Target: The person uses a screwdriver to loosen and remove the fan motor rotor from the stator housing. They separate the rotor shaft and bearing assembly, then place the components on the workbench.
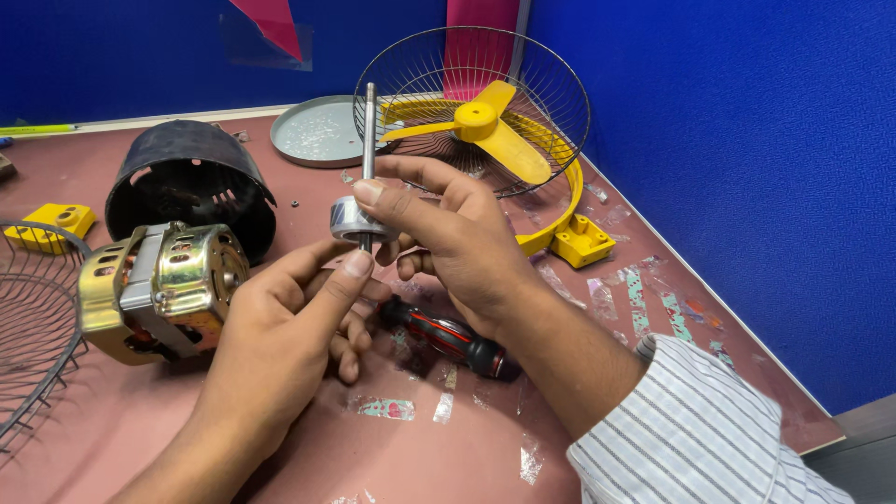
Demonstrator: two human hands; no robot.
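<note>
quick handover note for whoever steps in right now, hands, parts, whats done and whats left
Right hand grips the rotor with its shaft upright.
Left hand touches the rotor's lower edge with thumb and forefinger.
Motor housing lies on the table beside the left hand; screwdriver lies under the hands.
Black cover, yellow blade in the wire guard sit behind.
Done: fan apart, rotor out.
Left: parts all separate.

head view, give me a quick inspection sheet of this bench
surface: reddish table, tape scraps stuck on it
job's things: rotor with shaft upright; motor housing by left hand
clutter: screwdriver, black cover, grey disc, fan guard with yellow blade, yellow brackets
grippers: right hand pinches rotor; left hand touches its lower end
cables: nothing seen
surroundings: blue walls
</note>
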